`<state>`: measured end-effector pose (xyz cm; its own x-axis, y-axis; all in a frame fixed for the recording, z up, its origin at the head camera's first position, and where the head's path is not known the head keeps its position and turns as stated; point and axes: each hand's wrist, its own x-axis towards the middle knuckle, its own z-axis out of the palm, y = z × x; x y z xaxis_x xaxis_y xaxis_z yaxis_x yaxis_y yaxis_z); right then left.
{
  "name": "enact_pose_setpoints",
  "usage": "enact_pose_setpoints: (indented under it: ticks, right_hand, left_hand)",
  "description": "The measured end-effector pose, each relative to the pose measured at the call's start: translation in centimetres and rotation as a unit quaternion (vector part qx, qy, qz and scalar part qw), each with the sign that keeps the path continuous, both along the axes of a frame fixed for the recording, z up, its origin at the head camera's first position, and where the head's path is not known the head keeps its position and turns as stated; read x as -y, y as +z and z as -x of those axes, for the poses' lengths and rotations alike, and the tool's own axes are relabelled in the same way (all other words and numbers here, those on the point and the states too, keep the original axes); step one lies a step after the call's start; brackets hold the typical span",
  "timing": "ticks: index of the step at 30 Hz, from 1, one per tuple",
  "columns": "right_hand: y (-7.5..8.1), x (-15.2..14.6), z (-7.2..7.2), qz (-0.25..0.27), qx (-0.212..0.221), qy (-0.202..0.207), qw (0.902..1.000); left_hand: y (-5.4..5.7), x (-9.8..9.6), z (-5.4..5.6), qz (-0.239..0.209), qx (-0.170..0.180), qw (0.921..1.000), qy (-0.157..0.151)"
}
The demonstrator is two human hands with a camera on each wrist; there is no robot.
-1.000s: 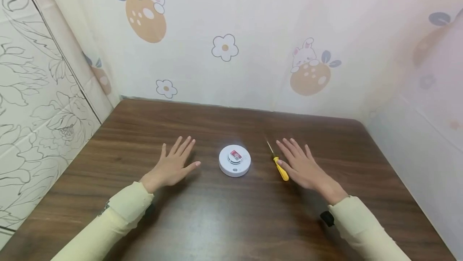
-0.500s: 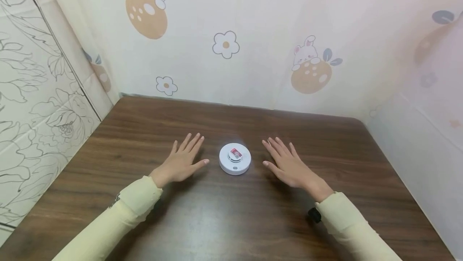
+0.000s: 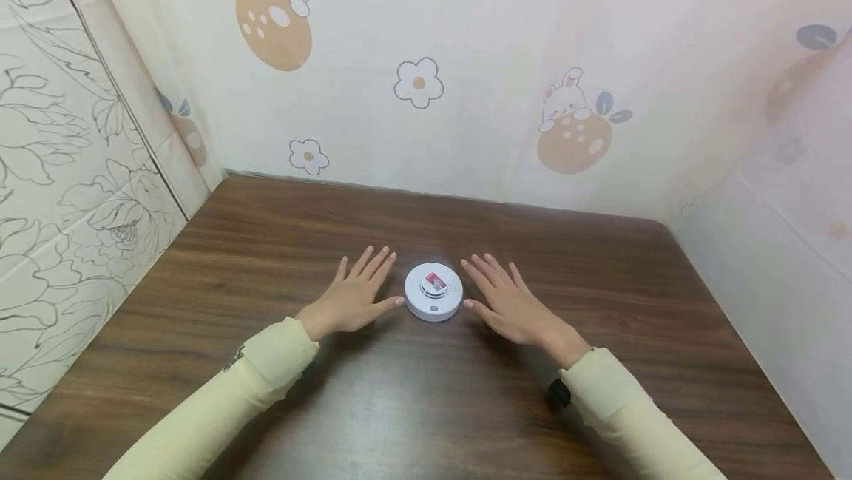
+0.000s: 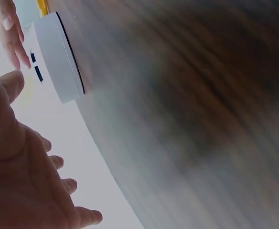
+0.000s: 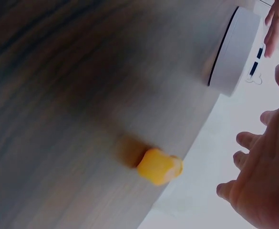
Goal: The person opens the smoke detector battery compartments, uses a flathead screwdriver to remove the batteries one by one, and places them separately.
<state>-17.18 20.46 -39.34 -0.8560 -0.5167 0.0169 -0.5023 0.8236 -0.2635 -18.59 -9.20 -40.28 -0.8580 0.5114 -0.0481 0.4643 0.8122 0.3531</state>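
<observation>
A round white smoke detector (image 3: 433, 305) with a red label on its raised centre lies on the dark wooden table. My left hand (image 3: 356, 295) is just left of it, palm down with fingers spread, thumb tip right at its side. On the other side my right hand (image 3: 512, 304) mirrors this, its thumb close to the detector's right edge. Neither hand holds anything. Beneath the right hand lies a screwdriver, covered by that hand in the head view; its yellow handle (image 5: 156, 167) shows in the right wrist view.
The brown table (image 3: 399, 406) reaches back to a pale curtain (image 3: 492, 36) printed with rabbits and flowers. A panel with line-drawn flowers (image 3: 80, 169) borders the left side. Pale sheeting (image 3: 759, 258) closes off the right.
Both hands have moved inward to the smoke detector, left hand rightward and right hand leftward. The right hand now covers the screwdriver from the head camera. The detector stays in place.
</observation>
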Motion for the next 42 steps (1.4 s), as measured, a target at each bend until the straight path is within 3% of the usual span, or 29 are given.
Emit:
enact_pose_setpoints:
  ticks: [14,22,28,35,42]
  right_hand:
    - [-0.3,2.2,0.3,0.001,-0.002,0.026,0.9997]
    - [-0.5,3.0,0.4,0.031,0.037,0.039,0.9981]
    - [-0.7,3.4,0.4,0.073,0.093,0.045,0.9920]
    - [-0.7,3.7,0.4,0.109,0.145,0.037,0.9827]
    - [-0.8,4.0,0.6,0.112,0.144,0.034,0.9826]
  left_hand:
    - [-0.2,-1.8,0.3,0.019,0.016,0.9996,-0.016]
    - [-0.1,-2.8,0.5,0.025,0.023,0.9989,-0.033]
    - [-0.2,-3.6,0.6,0.028,0.026,0.9981,-0.048]
    - [0.0,-4.5,0.8,-0.017,0.062,0.9959,-0.063]
    - [0.2,-5.1,0.7,-0.048,0.103,0.9916,-0.062]
